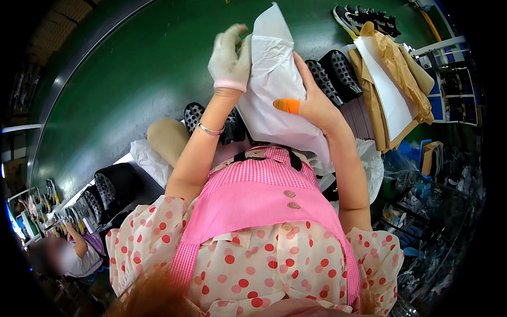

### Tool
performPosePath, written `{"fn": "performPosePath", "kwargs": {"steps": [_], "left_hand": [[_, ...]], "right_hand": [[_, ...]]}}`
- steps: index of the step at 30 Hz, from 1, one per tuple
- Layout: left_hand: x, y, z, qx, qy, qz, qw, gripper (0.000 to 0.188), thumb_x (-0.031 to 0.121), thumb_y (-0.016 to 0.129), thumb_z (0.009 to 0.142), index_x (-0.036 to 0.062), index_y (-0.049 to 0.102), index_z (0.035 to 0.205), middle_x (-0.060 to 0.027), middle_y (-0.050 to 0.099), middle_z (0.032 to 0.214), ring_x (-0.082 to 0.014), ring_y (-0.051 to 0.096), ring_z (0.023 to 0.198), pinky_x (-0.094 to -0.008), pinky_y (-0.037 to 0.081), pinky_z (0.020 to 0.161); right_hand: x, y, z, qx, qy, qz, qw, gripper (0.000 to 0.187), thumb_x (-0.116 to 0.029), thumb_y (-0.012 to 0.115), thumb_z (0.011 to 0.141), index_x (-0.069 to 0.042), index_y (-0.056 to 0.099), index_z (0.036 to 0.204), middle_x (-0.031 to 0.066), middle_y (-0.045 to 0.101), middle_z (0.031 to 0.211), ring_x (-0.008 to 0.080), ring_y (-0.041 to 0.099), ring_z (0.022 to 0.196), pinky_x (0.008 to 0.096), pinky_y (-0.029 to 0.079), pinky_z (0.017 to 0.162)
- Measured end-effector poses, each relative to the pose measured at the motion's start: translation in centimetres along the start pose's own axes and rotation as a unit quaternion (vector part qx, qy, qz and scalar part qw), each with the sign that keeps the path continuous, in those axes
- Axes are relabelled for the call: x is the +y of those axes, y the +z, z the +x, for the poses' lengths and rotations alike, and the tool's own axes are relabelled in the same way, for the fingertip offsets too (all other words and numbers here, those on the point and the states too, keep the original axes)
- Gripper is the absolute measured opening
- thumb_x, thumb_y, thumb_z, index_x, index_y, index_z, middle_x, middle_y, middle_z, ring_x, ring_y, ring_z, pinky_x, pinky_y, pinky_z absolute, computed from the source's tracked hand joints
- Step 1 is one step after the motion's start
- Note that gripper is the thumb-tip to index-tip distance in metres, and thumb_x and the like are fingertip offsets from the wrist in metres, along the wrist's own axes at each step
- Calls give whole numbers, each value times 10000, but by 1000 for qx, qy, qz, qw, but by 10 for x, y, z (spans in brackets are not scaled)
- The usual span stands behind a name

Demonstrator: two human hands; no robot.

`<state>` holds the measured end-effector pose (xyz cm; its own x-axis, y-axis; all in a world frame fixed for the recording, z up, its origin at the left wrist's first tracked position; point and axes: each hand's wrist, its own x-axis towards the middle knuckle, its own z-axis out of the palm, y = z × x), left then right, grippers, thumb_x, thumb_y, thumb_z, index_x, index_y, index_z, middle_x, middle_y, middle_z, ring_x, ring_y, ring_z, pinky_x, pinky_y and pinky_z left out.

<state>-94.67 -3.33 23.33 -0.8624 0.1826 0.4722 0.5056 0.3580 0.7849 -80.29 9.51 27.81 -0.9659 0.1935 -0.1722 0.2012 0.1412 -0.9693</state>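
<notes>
Over the green table (132, 79): white paper (273, 74), raised
Right hand (319, 108): fingers pinching the paper
Gloved left hand (228, 61): fingers loosely spread alongside
Paper grip: gentle pressure should limit creasing

I record a green tabletop (142, 74), with black-and-white sneakers (364, 18) lined up toward its far right. I note a co-worker (84, 259) at lower left, near a row of shoes (51, 193). Right side: a metal rack (460, 96) above crumpled clear plastic (396, 170).

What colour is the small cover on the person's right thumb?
The thumb cover is orange; it shows in the head view.
</notes>
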Motion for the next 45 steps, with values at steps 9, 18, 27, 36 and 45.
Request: {"fn": "performPosePath", "kwargs": {"steps": [9, 18, 27, 36, 45], "left_hand": [[56, -15, -41, -55, 187, 37, 980, 444, 90, 586, 866, -21, 488, 1285, -202, 536, 1193, -357, 532, 1074, -384, 449, 918], [28, 31, -37, -120, -226, -434, 864, 650, 376, 646, 870, -101, 447, 1264, -139, 631, 1039, -241, 622, 912, -314, 500, 823], [2, 32, -10, -94, 15, 116, 989, 604, 404, 651, 863, 61, 440, 1314, -113, 530, 1241, -221, 493, 1133, -352, 389, 990], [35, 15, -6, -103, -376, -634, 668, 680, 529, 492, 932, 58, 369, 1406, -114, 486, 1363, -240, 477, 1237, -361, 402, 1039], [43, 17, -7, -122, -431, -679, 581, 697, 589, 472, 918, 81, 406, 1390, -114, 530, 1319, -270, 545, 1160, -381, 452, 990]], "right_hand": [[24, 9, 24, 204, -96, -200, 953, 1119, -302, 808, 654, -36, 113, 1490, 248, 320, 1443, 393, 326, 1338, 415, 298, 1102], [30, 12, 39, 189, -179, -184, 948, 1174, -309, 842, 598, -14, 121, 1476, 287, 364, 1392, 420, 375, 1295, 442, 332, 1073], [11, 10, 26, 130, 4, 382, 915, 452, -275, 504, 987, 16, 434, 1325, 90, 606, 1129, 134, 611, 964, 260, 494, 827], [39, 22, 29, 87, 10, 539, 838, 467, -344, 508, 982, 28, 520, 1263, 105, 624, 1167, 177, 617, 1034, 288, 492, 884], [29, 31, 27, 50, -6, 517, 855, 589, -453, 423, 992, 15, 433, 1348, 109, 561, 1274, 193, 560, 1136, 301, 437, 968]]}}
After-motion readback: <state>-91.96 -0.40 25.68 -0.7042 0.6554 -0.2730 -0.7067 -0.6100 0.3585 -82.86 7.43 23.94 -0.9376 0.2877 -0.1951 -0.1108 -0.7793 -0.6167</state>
